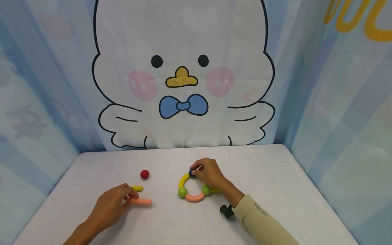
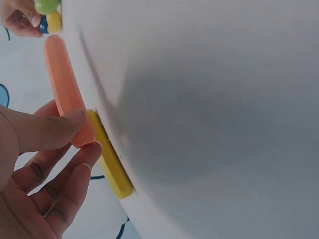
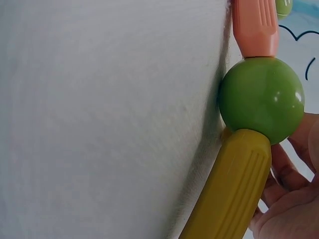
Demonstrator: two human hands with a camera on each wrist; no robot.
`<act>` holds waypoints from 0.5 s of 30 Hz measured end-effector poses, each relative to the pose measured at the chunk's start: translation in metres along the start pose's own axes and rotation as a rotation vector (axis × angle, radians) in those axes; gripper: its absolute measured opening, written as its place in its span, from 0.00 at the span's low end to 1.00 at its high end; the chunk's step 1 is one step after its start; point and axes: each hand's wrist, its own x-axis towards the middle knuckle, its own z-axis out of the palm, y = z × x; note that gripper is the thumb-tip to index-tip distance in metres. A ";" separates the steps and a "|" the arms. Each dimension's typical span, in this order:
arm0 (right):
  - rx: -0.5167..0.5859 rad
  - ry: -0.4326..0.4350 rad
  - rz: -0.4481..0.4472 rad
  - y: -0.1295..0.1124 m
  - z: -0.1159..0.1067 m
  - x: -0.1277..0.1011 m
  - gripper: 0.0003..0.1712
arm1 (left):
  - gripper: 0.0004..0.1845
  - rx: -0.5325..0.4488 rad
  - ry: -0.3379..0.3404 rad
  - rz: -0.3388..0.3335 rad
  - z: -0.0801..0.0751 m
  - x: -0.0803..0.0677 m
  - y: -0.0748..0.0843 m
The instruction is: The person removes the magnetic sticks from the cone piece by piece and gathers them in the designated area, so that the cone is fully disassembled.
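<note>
My left hand (image 1: 111,204) pinches a straight orange stick (image 1: 142,201) between thumb and fingers; in the left wrist view the stick (image 2: 62,74) slants upward from the fingertips. Just behind it a yellow stick (image 2: 113,162) lies on the table. With thumb and fingers my right hand (image 1: 212,173) pinches a dark blue ball (image 1: 191,173) at the far side of a ring. That ring has a yellow curved piece (image 1: 183,180), two green balls (image 1: 182,192) and an orange curved piece (image 1: 194,198); the hand partly covers its right side. A yellow rod (image 3: 229,184) meets the nearer green ball (image 3: 261,97).
A red ball (image 1: 145,174) sits farther back, left of the ring. Beneath the right wrist is a small black object (image 1: 226,211), its kind unclear. The white tablecloth (image 1: 171,228) runs back to a curtain (image 1: 183,129) printed with a cartoon bird.
</note>
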 end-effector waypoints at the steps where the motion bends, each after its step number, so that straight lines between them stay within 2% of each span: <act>1: -0.001 -0.001 0.001 0.000 0.000 0.000 0.07 | 0.16 0.004 0.000 -0.004 0.000 -0.001 -0.002; 7: 0.001 -0.003 0.000 -0.001 -0.001 0.000 0.07 | 0.15 0.027 -0.011 -0.022 0.002 -0.004 -0.010; 15: 0.003 -0.006 -0.001 -0.001 -0.001 0.000 0.07 | 0.13 0.004 -0.073 -0.081 0.003 -0.004 -0.015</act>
